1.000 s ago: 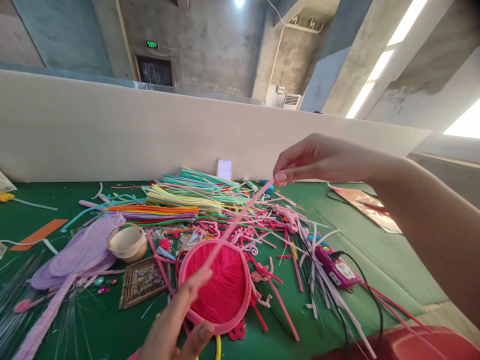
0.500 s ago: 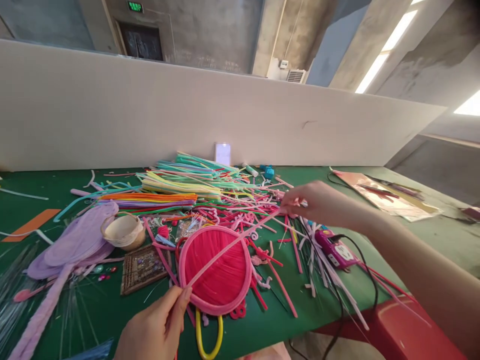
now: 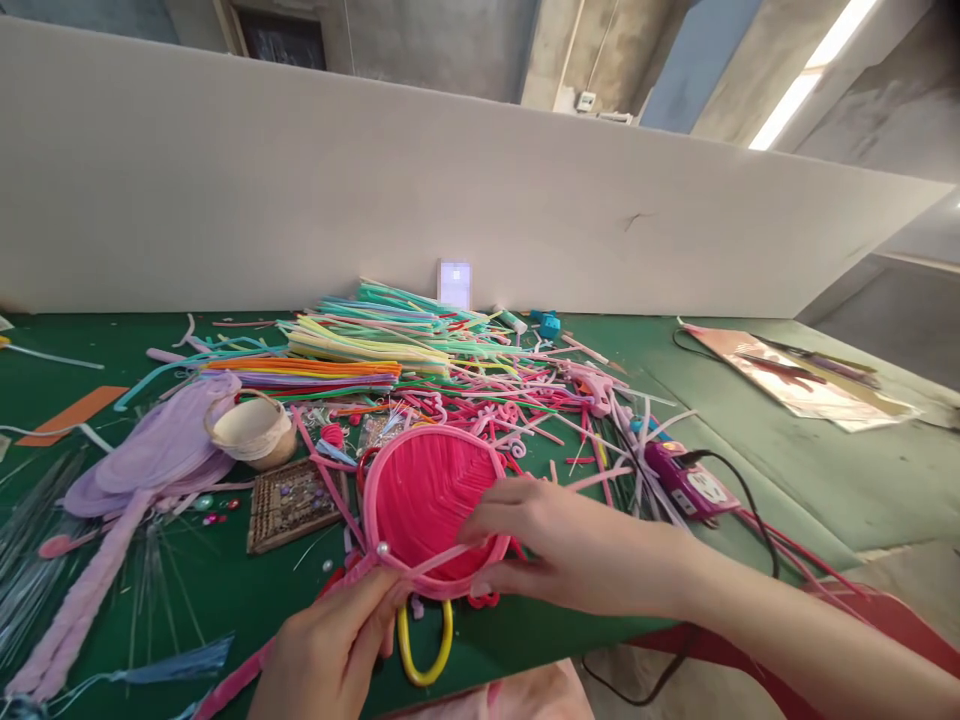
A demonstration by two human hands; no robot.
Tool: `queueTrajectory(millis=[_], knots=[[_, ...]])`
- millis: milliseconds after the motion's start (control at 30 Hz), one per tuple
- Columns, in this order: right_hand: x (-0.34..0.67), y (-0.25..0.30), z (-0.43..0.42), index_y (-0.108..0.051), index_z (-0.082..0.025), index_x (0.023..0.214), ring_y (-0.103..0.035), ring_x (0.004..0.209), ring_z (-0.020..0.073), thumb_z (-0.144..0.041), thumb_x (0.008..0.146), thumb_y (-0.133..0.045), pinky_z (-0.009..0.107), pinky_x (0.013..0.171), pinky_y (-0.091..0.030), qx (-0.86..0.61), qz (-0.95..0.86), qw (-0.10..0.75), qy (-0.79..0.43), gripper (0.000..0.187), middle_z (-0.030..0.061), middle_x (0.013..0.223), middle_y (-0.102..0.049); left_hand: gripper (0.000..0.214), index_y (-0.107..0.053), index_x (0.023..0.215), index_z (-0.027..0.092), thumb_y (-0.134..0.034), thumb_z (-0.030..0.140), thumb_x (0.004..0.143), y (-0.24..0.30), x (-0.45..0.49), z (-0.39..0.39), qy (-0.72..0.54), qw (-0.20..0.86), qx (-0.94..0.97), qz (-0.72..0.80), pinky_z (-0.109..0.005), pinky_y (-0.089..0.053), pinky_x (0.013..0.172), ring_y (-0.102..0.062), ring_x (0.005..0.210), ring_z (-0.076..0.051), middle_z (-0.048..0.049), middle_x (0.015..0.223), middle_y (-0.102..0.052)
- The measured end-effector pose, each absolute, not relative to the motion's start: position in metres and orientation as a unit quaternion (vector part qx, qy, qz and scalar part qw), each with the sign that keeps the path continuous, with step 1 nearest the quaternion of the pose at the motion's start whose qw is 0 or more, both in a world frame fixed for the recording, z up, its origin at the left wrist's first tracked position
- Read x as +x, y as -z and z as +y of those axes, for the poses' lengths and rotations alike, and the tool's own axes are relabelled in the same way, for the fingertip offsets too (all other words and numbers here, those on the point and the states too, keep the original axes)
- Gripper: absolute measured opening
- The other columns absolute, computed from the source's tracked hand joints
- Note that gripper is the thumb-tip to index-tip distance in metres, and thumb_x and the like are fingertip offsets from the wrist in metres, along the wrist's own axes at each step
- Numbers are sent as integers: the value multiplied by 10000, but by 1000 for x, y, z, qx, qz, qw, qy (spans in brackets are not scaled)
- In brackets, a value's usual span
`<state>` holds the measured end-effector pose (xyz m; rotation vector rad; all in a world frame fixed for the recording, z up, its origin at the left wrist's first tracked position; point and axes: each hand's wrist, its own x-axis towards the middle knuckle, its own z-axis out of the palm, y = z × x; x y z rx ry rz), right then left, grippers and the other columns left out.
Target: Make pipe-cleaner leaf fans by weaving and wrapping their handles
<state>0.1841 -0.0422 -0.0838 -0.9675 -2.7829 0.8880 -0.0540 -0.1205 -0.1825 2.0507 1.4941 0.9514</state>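
A round red fan (image 3: 420, 500) with a pink fuzzy rim is held over the near side of the table; its pink-wrapped handle (image 3: 238, 683) slants to the lower left. My left hand (image 3: 330, 630) is closed on the fan where rim and handle meet, fingers pinched near a small pearl bead (image 3: 383, 549). A light pink pipe cleaner (image 3: 442, 558) crosses the lower rim from that pinch. On its other end my right hand (image 3: 547, 540) is closed, over the fan's lower right. My right fingertips partly hide the red face.
Behind the fan lies a heap of coloured pipe cleaners (image 3: 360, 345). To the left are a lilac fan-shaped piece (image 3: 150, 455), a small basket (image 3: 253, 430) and a bead tray (image 3: 292, 505). A purple power strip (image 3: 686, 482) with a black cable sits right. A yellow loop (image 3: 424, 675) hangs at the front edge.
My right hand has come down from the upper right to the fan's lower rim, bringing the pipe cleaner with it. The fan has tilted, showing its handle, and the camera view has shifted.
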Motion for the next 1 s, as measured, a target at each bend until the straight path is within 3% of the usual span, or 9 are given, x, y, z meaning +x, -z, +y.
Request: queueTrajectory(millis=[100, 267, 500, 667, 1000], knots=[[170, 92, -42, -704, -160, 1058, -660, 835, 160, -215, 981, -498, 244, 689, -495, -294, -911, 63, -282, 227, 79, 952, -696, 307, -694, 927, 253, -414, 358, 1000, 181, -48, -121, -335, 181, 749, 542, -142, -503, 551, -656, 512, -109, 47, 593, -673], [173, 97, -18, -730, -165, 1011, -677, 860, 179, -153, 939, -545, 277, 751, -503, -312, -915, 67, -246, 199, 83, 989, -730, 214, -662, 1033, 225, -502, 354, 973, 183, -57, -126, -353, 52, 755, 550, -206, -537, 702, -721, 767, -151, -17, 913, -752], [168, 113, 18, -754, -171, 973, -682, 811, 183, -161, 908, -570, 283, 719, -485, -312, -909, 25, -274, 195, 63, 928, -759, 194, -659, 1101, 203, -529, 251, 966, 181, -75, -128, -329, -46, 785, 522, -300, -475, 786, -620, 827, -172, -36, 900, -644], [157, 117, 18, -753, -168, 995, -685, 849, 182, -134, 897, -565, 284, 777, -489, -303, -915, 14, -268, 214, 67, 948, -760, 190, -660, 1094, 175, -565, 155, 930, 182, -70, -124, -316, -68, 800, 506, -360, -441, 808, -573, 906, -208, -77, 988, -601], [147, 106, 3, -740, -169, 976, -670, 843, 208, -164, 925, -551, 281, 673, -441, -341, -925, -28, -167, 195, 84, 937, -740, 309, -624, 1225, 191, -586, 176, 920, 194, -65, -115, -291, -66, 809, 507, -412, -475, 825, -564, 992, -260, -114, 1077, -573]])
